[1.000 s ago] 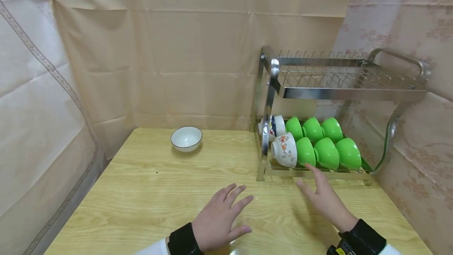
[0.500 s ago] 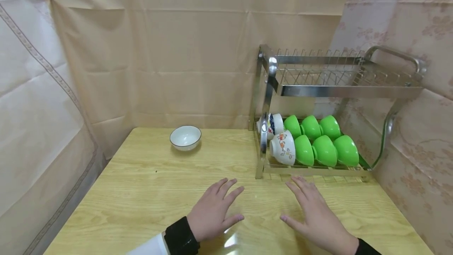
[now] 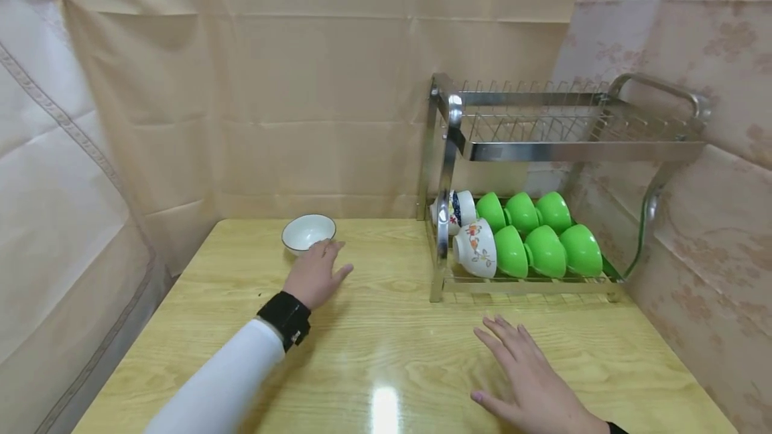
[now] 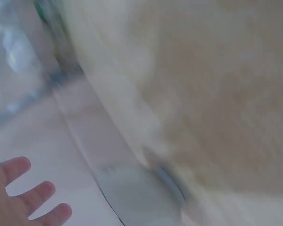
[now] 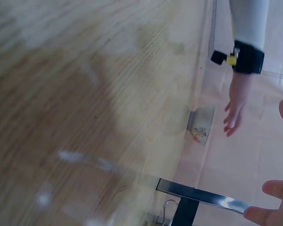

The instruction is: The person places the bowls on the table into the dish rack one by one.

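Note:
A white bowl [image 3: 304,230] with a dark rim stands upright at the far left of the table; its outside shows a flower pattern in the right wrist view. My left hand [image 3: 315,274] is at the bowl's near right side, fingers spread and partly covering its rim. Seen from the right wrist, the left hand [image 5: 237,104] appears apart from the bowl [image 5: 203,123]. The left wrist view is blurred, with the bowl [image 4: 139,195] beside spread fingers [image 4: 37,193]. Over the table in front of the rack, my right hand [image 3: 533,380] has its fingers extended and holds nothing.
A two-tier metal dish rack [image 3: 582,151] stands at the right. On its lower tier, several green bowls [image 3: 545,251] lie on their sides, beside a flowered white bowl [image 3: 476,248] and a blue-patterned white bowl [image 3: 463,209]. Cloth curtains [image 3: 313,99] enclose the wooden table [image 3: 386,327].
My left hand has moved forward and left to the white bowl. The right hand has drawn back from the rack toward the table's front. The head view has shifted slightly.

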`<state>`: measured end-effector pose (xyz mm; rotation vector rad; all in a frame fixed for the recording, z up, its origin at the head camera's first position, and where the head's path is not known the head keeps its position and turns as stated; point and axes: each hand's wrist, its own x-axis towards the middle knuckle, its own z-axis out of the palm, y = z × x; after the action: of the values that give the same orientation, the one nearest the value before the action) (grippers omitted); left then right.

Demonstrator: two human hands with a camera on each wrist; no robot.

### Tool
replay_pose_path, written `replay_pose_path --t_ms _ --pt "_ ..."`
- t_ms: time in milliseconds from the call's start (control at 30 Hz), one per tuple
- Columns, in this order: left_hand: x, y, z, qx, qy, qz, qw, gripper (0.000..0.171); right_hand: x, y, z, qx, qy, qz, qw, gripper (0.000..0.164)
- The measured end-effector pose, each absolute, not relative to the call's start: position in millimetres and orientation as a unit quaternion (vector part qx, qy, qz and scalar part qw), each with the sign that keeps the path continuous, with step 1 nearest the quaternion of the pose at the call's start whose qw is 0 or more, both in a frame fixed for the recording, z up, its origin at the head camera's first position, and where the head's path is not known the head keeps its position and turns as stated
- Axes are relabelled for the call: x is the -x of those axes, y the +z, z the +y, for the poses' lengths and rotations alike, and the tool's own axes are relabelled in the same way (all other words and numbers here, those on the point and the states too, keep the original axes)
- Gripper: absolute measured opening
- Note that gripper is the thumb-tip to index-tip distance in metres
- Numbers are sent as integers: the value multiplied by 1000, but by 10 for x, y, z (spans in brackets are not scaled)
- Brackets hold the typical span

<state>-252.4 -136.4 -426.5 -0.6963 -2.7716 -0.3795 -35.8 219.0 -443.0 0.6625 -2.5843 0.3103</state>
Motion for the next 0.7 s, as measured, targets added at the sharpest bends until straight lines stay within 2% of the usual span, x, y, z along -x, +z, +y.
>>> replay_pose_path --t_ms 133,300,500,700 --pt "2881 -4254 -1468 211 -95 -961 151 61 329 -4433 2229 -242 109 -937 228 84" --pt "3146 -4320 -1552 195 -61 -971 126 54 320 -4435 2257 -244 107 -936 232 85" --pt "3223 -4421 -1603 189 -42 -976 95 27 295 -4447 2271 -244 100 -936 233 86" --pt "3209 -4397 -1618 165 -57 -981 89 24 309 -4480 2265 -245 103 -934 240 84"
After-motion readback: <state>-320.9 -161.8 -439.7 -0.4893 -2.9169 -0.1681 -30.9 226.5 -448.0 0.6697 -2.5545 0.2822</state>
